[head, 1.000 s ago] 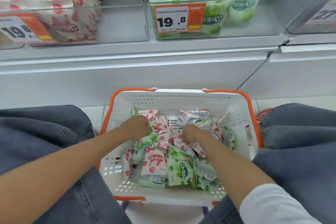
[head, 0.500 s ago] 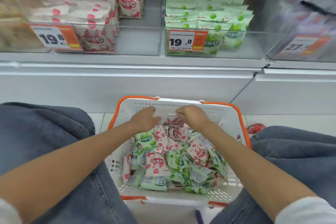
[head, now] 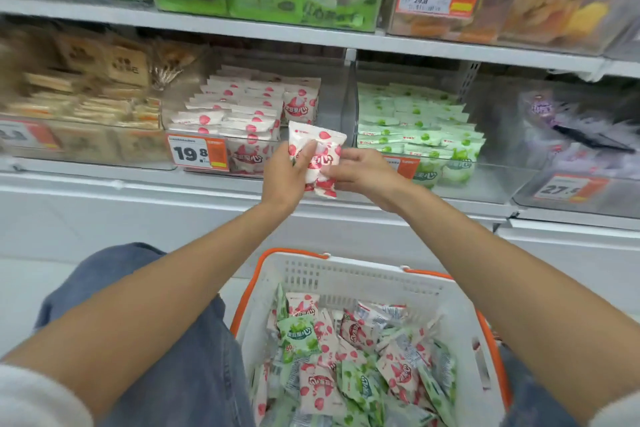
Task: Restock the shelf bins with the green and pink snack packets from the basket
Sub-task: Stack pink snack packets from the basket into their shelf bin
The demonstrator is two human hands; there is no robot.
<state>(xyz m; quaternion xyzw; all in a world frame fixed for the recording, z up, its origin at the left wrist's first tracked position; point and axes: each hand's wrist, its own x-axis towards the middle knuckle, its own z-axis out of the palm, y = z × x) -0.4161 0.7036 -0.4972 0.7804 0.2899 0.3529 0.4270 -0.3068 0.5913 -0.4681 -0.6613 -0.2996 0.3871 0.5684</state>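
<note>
A pink snack packet [head: 320, 144], possibly more than one stacked, is held upright in front of the shelf. My left hand [head: 285, 177] grips its left side and my right hand [head: 363, 172] pinches its right edge. Just behind it is the clear bin of pink packets [head: 239, 114]; the bin of green packets [head: 415, 125] is to the right. Below, between my knees, the white basket with an orange rim [head: 346, 274] holds several mixed pink and green packets [head: 353, 364].
A clear divider [head: 348, 107] separates the pink and green bins. Brown biscuit packs [head: 83, 94] fill the bin to the left, purple packs [head: 561, 121] the one to the right. An upper shelf [head: 311, 33] carries larger bags with price tags.
Both hands have risen out of the basket to shelf height, carrying a pink packet. The view has tilted up from the basket to the shelf bins.
</note>
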